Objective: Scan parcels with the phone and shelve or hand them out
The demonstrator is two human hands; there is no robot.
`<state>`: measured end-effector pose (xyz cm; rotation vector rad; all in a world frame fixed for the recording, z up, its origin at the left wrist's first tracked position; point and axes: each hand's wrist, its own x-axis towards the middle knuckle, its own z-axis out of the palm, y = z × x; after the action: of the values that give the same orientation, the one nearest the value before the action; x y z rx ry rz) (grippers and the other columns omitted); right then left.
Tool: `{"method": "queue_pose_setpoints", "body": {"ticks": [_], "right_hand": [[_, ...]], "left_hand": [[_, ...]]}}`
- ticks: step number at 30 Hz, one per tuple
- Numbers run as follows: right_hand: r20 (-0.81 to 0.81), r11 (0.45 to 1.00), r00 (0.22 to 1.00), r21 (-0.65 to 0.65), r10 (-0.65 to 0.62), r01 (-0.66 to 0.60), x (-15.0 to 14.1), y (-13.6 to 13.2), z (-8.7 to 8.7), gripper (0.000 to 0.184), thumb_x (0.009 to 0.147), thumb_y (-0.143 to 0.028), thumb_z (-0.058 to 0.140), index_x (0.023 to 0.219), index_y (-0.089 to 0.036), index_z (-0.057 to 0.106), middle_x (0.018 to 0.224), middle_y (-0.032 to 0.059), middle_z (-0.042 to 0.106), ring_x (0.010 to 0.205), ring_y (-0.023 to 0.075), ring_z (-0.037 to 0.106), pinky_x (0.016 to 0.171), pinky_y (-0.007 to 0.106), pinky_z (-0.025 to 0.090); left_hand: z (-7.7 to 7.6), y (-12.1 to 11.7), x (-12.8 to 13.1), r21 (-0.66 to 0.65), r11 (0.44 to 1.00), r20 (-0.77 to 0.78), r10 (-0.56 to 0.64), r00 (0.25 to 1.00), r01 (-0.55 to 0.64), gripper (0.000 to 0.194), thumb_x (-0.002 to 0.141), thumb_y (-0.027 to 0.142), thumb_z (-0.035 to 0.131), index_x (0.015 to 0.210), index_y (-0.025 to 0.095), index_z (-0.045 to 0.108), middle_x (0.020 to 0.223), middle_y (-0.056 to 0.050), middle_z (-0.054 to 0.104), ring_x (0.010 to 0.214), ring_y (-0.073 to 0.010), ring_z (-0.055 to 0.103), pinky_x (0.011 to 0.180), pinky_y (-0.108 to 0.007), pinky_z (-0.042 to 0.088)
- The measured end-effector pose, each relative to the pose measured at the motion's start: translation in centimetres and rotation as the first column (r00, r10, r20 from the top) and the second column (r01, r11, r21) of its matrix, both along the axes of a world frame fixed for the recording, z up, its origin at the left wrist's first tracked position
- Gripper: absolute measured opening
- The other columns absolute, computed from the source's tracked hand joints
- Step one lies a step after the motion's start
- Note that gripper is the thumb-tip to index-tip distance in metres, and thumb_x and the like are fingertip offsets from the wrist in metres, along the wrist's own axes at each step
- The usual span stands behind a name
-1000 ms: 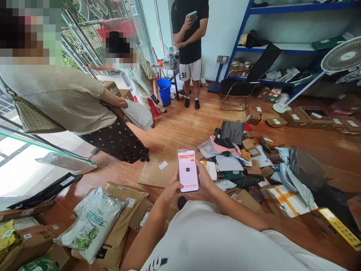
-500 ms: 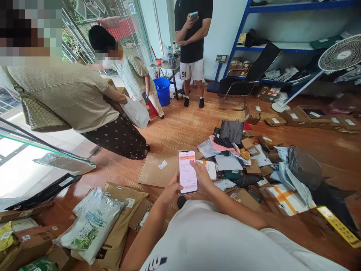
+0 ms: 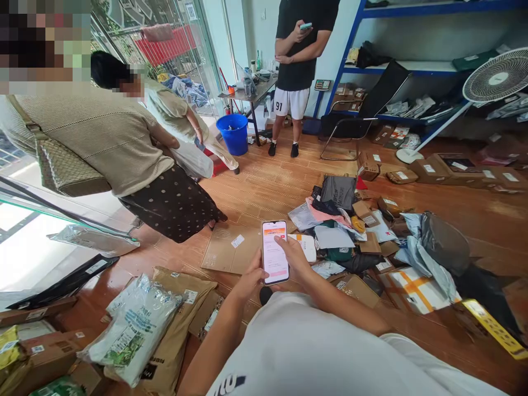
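I hold a smartphone [image 3: 274, 263] upright in front of my white shirt, its lit screen facing me with an orange band at the top and pale text rows. My left hand [image 3: 251, 276] is closed round the phone's lower left edge, thumb at the bottom of the screen. My right hand [image 3: 293, 257] grips the right edge, and its thumb lies over the upper part of the screen. Behind the phone, a flat cardboard parcel [image 3: 225, 250] with a white label lies on the floor.
A heap of parcels [image 3: 334, 234] lies to the right. Plastic-wrapped bags [image 3: 136, 324] and boxes sit at left. Two people stand by the glass door, and another in a black shirt [image 3: 303, 49] holds a phone. A fan [image 3: 501, 77], chair [image 3: 350, 126] and blue bucket [image 3: 233, 135] stand farther back.
My right thumb has shifted slightly left on the screen. The person in the light top has leaned farther left, and the black-shirted person's upper body has moved right. The phone stays in place.
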<state>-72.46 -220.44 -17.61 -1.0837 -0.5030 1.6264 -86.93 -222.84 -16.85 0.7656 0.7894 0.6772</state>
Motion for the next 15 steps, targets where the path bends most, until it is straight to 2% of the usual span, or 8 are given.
{"method": "queue_pose_setpoints", "body": {"ticks": [5,8,12,15], "right_hand": [[-0.04,0.998,0.999,0.056,0.022,-0.02,0.6,-0.4,-0.6,0.033,0.077,-0.05,0.066,0.089,-0.021,0.057,0.075,-0.0008,0.066,0.066,0.0174,0.061,0.06,0.028,0.046],[-0.019,0.98,0.994,0.165,0.112,-0.107,1.5,-0.8,-0.5,0.028,0.079,-0.042,0.063,0.099,-0.025,0.053,0.092,-0.0008,0.067,0.081,0.0195,0.063,0.067,0.029,0.049],[0.036,0.915,0.957,0.284,0.288,-0.286,2.7,-1.4,0.2,0.06,0.074,-0.022,0.062,0.13,-0.029,0.042,0.124,0.0019,0.06,0.106,0.022,0.059,0.083,0.034,0.05],[0.069,0.864,0.923,0.331,0.378,-0.379,3.1,-1.8,0.4,0.076,0.074,-0.016,0.062,0.141,-0.032,0.029,0.132,0.0032,0.056,0.114,0.0228,0.056,0.089,0.037,0.049]], "left_hand": [[0.4,-0.2,0.2,0.014,1.0,0.003,0.026,1.0,-0.026,0.102,0.058,0.007,0.055,0.149,0.038,0.021,0.148,-0.005,0.042,0.115,-0.0318,0.054,0.064,-0.032,0.059],[0.5,-0.2,0.3,-0.011,0.996,0.016,0.091,0.996,-0.091,0.103,0.056,0.006,0.058,0.148,0.035,0.025,0.144,-0.006,0.047,0.115,-0.0313,0.055,0.07,-0.033,0.058],[0.7,-0.3,0.5,-0.014,0.984,-0.014,0.175,0.984,-0.176,0.105,0.055,0.003,0.059,0.149,0.033,0.024,0.138,-0.006,0.054,0.117,-0.0295,0.054,0.079,-0.033,0.056],[0.8,-0.4,0.4,-0.038,0.985,-0.026,0.168,0.986,-0.169,0.107,0.055,0.005,0.056,0.151,0.032,0.018,0.136,-0.006,0.056,0.112,-0.0296,0.057,0.073,-0.033,0.056]]}}
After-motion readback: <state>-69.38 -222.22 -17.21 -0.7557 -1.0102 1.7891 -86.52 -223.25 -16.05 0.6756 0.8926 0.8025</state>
